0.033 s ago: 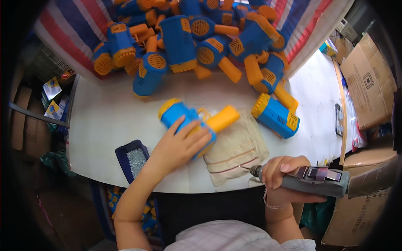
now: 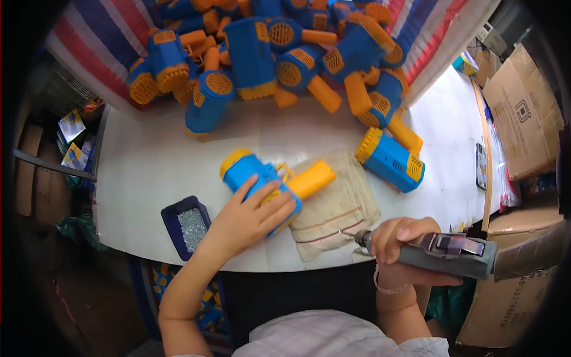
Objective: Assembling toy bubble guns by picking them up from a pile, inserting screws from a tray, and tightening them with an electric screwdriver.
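My left hand (image 2: pixel 245 221) lies over a blue and yellow toy gun (image 2: pixel 241 171), its fingers wrapped across the body. The toy rests on its side, partly on a folded beige cloth (image 2: pixel 333 208), with its yellow handle pointing right. What the palm covers is hidden. A grey power screwdriver (image 2: pixel 443 257) is held in my right hand (image 2: pixel 399 241), its thin bit pointing left over the cloth's near right edge, apart from the toy. Close by my left forearm stands a dark blue tray (image 2: pixel 168 221) of small silvery screws.
A heap of similar toy guns (image 2: pixel 250 53) spills from a striped sheet (image 2: pixel 122 35) at the far side. One blue toy body (image 2: pixel 392 163) lies right of the cloth. A phone (image 2: pixel 481 166) rests near the table's right edge, with cardboard boxes (image 2: pixel 523 113) beyond.
My left hand and the toy gun have shifted slightly left and toward me. The right hand with the screwdriver has barely moved.
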`<state>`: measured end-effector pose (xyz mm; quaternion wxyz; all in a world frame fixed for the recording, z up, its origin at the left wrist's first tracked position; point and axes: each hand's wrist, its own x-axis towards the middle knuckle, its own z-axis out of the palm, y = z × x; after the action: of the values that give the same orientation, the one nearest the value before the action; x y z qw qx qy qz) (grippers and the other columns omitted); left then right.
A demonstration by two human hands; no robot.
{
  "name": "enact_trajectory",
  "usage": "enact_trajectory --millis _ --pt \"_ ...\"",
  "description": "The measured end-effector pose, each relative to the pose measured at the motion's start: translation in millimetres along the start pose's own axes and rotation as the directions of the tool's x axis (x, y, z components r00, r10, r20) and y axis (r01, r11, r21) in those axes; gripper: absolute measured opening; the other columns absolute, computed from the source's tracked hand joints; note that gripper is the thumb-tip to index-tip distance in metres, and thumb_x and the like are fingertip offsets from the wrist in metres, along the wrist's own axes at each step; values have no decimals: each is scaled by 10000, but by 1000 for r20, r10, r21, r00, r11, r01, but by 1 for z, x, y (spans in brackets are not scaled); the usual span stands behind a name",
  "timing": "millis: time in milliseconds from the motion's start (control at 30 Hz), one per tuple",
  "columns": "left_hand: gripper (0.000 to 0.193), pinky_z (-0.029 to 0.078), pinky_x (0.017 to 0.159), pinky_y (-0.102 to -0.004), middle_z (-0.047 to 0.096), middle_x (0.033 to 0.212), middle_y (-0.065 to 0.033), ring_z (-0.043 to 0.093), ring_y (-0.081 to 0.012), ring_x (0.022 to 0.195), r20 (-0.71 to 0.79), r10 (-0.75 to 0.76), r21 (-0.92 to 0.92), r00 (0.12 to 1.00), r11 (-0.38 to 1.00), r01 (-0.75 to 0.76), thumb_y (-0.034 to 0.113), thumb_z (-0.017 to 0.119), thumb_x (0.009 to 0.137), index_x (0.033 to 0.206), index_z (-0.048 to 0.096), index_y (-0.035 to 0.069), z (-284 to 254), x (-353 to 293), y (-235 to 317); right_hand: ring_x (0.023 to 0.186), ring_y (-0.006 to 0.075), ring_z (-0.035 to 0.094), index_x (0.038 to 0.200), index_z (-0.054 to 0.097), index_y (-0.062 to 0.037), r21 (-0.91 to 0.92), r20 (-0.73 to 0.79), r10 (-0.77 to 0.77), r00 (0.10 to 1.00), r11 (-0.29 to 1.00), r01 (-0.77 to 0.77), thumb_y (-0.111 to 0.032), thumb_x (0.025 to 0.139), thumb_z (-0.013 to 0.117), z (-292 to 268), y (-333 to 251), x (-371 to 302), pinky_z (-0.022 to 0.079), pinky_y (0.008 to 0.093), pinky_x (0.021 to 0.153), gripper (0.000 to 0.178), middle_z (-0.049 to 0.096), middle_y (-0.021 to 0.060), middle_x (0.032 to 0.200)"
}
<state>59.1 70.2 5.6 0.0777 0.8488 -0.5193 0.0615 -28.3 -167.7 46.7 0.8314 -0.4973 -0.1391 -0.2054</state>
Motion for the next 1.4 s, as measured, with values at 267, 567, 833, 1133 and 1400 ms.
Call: enact_trajectory --millis 267,567,833,1133,1400 --pt "383 276 1017 -487 520 1173 0 447 -209 1168 90 -40 -29 995 999 43 109 557 736 1115 530 162 17 -31 26 457 144 455 905 486 8 -169 -68 120 990 977 -130 -910 489 325 1 37 3 391 268 413 1020 473 41 537" --pt "371 266 1018 -475 524 1160 2 449 -194 1169 51 -74 -70 996 995 77 106 556 731 1099 540 154 21 -32 28 578 128 506 882 538 37 69 -12 164 986 984 -163 -789 520 573 0 66 8 400 216 561 902 518 63 643" --pt "385 262 1023 -460 514 1173 1 435 -187 1183 31 -66 -66 997 995 68 108 546 745 1126 523 160 22 -32 28 423 133 425 751 483 -36 -78 -9 76 997 994 -76 -909 514 337 -1 80 13 371 239 397 916 453 33 513" --pt "490 249 1013 -520 494 1176 -20 458 -222 1142 -305 -367 143 879 895 423 95 638 711 1162 486 210 -47 -96 52 397 102 368 1086 481 27 -99 -144 -91 985 992 77 -902 582 210 21 34 18 330 218 378 1091 363 -12 464" --pt "551 254 1007 -476 407 1284 -154 343 -326 1232 -9 -868 96 497 494 864 48 662 677 1197 480 76 -67 -154 49 393 99 383 990 492 12 -47 -118 53 992 997 -59 -893 594 261 37 45 9 344 220 379 1014 376 -4 461"
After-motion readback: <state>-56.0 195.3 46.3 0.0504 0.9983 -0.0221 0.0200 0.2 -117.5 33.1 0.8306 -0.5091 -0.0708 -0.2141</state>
